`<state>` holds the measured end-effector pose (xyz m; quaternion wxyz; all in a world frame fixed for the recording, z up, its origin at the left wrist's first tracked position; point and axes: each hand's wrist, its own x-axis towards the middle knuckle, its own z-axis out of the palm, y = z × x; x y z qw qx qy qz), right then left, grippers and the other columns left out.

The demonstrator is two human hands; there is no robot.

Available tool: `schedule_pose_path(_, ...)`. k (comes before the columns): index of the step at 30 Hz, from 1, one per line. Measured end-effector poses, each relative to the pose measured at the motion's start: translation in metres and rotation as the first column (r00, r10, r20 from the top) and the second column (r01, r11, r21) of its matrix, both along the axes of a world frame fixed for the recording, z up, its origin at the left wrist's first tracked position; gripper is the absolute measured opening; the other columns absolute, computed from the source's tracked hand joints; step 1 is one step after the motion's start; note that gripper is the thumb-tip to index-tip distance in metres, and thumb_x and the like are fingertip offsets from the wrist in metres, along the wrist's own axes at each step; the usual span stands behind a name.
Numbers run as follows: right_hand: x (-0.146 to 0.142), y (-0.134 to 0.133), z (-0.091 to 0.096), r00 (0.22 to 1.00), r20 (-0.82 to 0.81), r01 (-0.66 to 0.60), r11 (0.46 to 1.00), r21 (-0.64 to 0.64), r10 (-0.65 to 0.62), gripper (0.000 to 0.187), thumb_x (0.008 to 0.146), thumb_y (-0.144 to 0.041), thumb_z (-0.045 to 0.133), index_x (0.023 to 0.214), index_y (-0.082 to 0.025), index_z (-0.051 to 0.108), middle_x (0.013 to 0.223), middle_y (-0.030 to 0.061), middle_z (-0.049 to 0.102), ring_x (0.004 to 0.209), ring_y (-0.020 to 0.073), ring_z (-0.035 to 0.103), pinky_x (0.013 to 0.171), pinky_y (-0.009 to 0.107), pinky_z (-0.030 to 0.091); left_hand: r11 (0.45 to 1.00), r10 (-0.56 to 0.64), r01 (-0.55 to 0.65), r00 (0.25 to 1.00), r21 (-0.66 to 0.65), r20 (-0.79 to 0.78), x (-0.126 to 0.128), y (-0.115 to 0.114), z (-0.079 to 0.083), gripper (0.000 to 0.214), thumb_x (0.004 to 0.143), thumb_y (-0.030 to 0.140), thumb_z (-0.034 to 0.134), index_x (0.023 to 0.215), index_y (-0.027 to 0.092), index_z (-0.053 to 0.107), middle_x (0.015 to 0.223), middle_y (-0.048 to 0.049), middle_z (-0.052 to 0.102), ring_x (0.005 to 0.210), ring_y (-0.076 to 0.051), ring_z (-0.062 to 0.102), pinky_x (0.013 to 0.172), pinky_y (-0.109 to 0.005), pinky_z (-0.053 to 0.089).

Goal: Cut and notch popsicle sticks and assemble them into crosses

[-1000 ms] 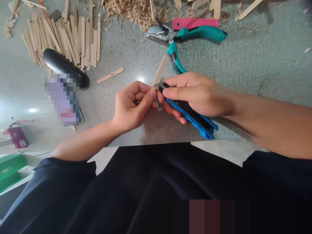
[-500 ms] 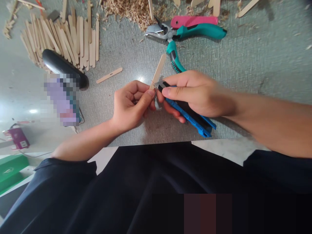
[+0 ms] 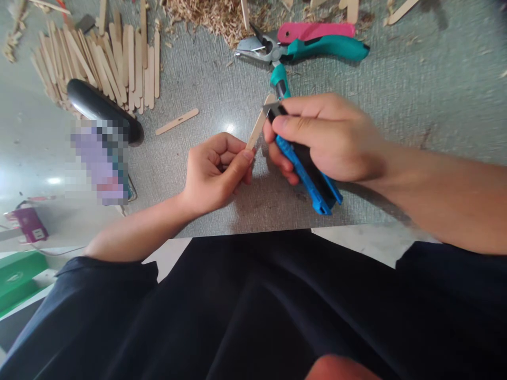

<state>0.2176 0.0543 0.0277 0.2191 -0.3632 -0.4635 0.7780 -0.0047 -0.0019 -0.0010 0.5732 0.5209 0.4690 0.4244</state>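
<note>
Pinched by its lower end in my left hand (image 3: 219, 171) is a wooden craft stick (image 3: 259, 125), tilted up and to the right. My right hand (image 3: 328, 137) is closed around a blue and black utility knife (image 3: 303, 166). Its short blade lies against the craft stick's right edge, close to the upper tip. Part of the knife's body is hidden by my fingers. A second craft stick (image 3: 177, 122), with a small slot at its middle, lies flat on the table left of the held one.
Teal-handled pliers (image 3: 273, 53) and a pink tool handle (image 3: 317, 32) lie beyond my hands. Wood shavings (image 3: 214, 18) are heaped at the back. At left are piled craft sticks (image 3: 106, 63), a black rounded object (image 3: 103, 108) and a blurred-out purple item (image 3: 97, 161).
My right hand has slid the knife up along the stick, from near my left fingertips to near the stick's far tip. My left hand has stayed nearly still.
</note>
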Motion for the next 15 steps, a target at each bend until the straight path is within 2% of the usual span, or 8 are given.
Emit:
schedule_pose_path(2,0.0004,0.0007,0.0037,0.998,0.02,0.056,0.998,0.015,-0.056,0.022,0.117,-0.032,0.069,0.097,-0.023,0.066,0.063,-0.0035,0.067,0.051,0.0156,0.063,0.049,0.027,0.051,1.0,0.022,-0.022,1.0,-0.002,0.014,0.0007,0.0002,0.0007,0.055,0.104,0.073,0.087,0.089,0.023,0.07,0.064,0.0022,0.076,0.04,-0.008,0.058,0.038,-0.023,0.046)
schedule_pose_path(4,0.0001,-0.0004,0.0053,0.997,0.049,0.052,0.998,0.019,-0.053,0.022,0.119,-0.028,0.064,0.098,-0.023,0.066,0.063,-0.004,0.067,0.051,0.0146,0.062,0.049,0.026,0.051,0.999,0.042,-0.042,0.998,0.002,0.036,0.001,0.0009,0.0002,0.057,0.101,0.075,0.089,0.089,0.023,0.071,0.064,0.0029,0.075,0.039,-0.008,0.057,0.038,-0.023,0.046)
schedule_pose_path(7,-0.0016,-0.0043,0.0029,0.998,0.07,-0.004,0.999,0.043,0.001,0.027,0.121,-0.022,0.056,0.096,-0.024,0.066,0.063,-0.005,0.067,0.052,0.0121,0.061,0.05,0.023,0.048,0.999,0.051,-0.051,0.997,-0.002,0.05,0.0007,0.0013,-0.001,0.055,0.101,0.074,0.09,0.09,0.023,0.072,0.064,0.0034,0.076,0.04,-0.008,0.057,0.039,-0.023,0.047)
schedule_pose_path(11,-0.003,-0.0076,-0.0015,0.995,0.061,-0.079,0.992,0.101,0.073,0.027,0.117,-0.028,0.067,0.09,-0.024,0.068,0.063,-0.0045,0.066,0.05,0.0116,0.059,0.046,0.023,0.047,0.998,0.058,-0.057,0.998,-0.039,0.018,0.001,0.0,-0.0012,0.052,0.103,0.074,0.088,0.092,0.025,0.073,0.068,0.0026,0.078,0.044,-0.009,0.061,0.041,-0.026,0.05)
schedule_pose_path(15,-0.0032,-0.0084,-0.0005,0.991,0.072,-0.122,0.984,0.132,0.113,0.03,0.116,-0.021,0.062,0.088,-0.023,0.068,0.063,-0.0041,0.065,0.05,0.0114,0.058,0.046,0.025,0.045,0.997,0.074,-0.074,0.997,-0.015,0.035,0.0034,-0.001,-0.0031,0.05,0.105,0.07,0.088,0.091,0.025,0.071,0.075,0.0011,0.083,0.045,-0.008,0.062,0.041,-0.025,0.052)
